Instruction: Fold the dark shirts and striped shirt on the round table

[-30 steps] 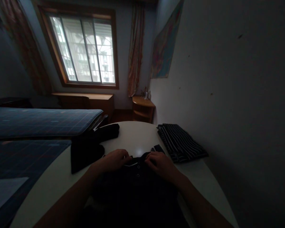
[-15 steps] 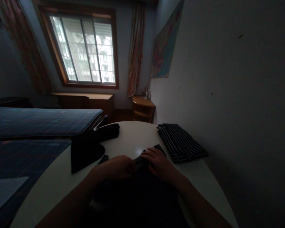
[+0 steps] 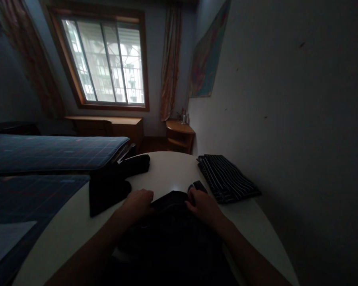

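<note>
A dark shirt [image 3: 173, 234] lies spread in front of me on the round white table [image 3: 170, 172]. My left hand [image 3: 137, 204] grips the far left part of the shirt's top edge, fingers curled on the cloth. My right hand [image 3: 203, 204] pinches the same edge at its right end. Between the hands the top edge sits as a smooth dark fold. The room is dim and the shirt's details are hard to make out.
A folded striped garment [image 3: 226, 178] lies at the table's right by the wall. A black garment [image 3: 116, 178] is heaped at the table's left, beside a blue checked bed [image 3: 47, 153]. A window [image 3: 106, 61] and wooden shelves stand at the back.
The white-trimmed collar and buttons seen a second ago are now hidden under a fold. Both hands came together over the collar, then moved apart to the edge's two ends.
</note>
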### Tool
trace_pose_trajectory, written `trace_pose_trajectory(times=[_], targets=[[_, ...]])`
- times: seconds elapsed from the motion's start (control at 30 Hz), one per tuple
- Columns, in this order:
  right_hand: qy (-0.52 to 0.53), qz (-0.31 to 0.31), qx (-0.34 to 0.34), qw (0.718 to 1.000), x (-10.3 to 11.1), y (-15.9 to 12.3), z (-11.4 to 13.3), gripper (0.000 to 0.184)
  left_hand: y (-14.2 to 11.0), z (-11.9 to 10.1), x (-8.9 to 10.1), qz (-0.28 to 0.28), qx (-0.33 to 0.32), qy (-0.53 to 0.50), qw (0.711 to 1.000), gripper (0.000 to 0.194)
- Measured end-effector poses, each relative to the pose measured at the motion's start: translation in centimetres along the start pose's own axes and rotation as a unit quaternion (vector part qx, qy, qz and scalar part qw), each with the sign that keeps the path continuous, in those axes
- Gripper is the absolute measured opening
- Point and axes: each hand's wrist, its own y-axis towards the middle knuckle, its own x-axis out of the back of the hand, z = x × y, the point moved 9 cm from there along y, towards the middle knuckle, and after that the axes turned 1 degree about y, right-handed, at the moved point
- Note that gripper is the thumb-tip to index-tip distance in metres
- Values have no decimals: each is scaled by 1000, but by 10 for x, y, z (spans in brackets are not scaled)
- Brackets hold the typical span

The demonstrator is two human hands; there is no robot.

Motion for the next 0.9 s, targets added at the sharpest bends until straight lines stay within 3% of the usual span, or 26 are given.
trace_pose_trajectory(times=[0.1,0.2,0.27,0.33,0.4,0.47,0.57,0.67,0.8,0.9], targets=[[48,14,-4,999,-7,1,-3,51,-2,0,-1,24,-35,-16,999,22],[120,-11,-30,992,-6,4,-12,42,4,4,7,4,-46,-106,993,17],[197,-56,-47,978,0,8,-20,37,12,15,19,-67,-9,-194,979,18],[281,-98,-42,954,6,11,-25,41,18,27,34,-172,14,-277,945,26],[333,-121,-14,935,9,13,-26,52,20,33,42,-258,-1,-327,909,34],[315,-122,26,941,8,14,-23,61,24,34,41,-294,-22,-322,900,41],[178,-114,62,975,-3,13,-22,61,33,32,20,-237,-18,-219,946,50],[45,-105,21,993,-17,12,-36,62,38,34,-7,-128,8,-131,983,56],[-16,-81,-82,993,-23,8,-59,68,36,40,-18,-75,40,-104,991,54],[2,-71,-86,994,-17,6,-61,56,35,40,-16,-64,38,-94,993,35]])
